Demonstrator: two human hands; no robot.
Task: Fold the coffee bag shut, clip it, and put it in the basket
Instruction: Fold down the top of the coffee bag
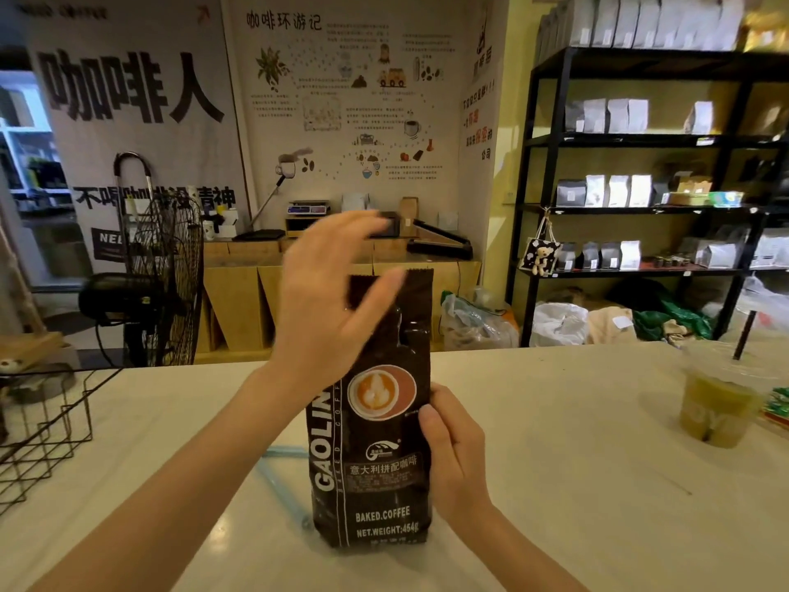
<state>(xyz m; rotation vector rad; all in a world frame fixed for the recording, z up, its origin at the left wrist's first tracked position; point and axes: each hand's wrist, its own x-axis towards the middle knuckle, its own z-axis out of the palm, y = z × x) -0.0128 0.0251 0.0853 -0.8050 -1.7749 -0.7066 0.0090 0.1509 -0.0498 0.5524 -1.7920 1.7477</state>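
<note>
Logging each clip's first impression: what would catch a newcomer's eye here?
A tall dark brown foil coffee bag with a latte-art picture stands upright at the centre of the white counter. The right hand steadies its side, and the open left hand is raised at its unfolded top. A black wire basket sits at the counter's left edge, and an iced green drink in a clear plastic cup at the right.

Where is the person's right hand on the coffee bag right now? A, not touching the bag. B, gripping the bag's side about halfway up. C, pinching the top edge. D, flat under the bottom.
B: the right hand grips the side edge of the upright coffee bag about halfway up, while the open left hand is up by the bag's unfolded top.
</note>
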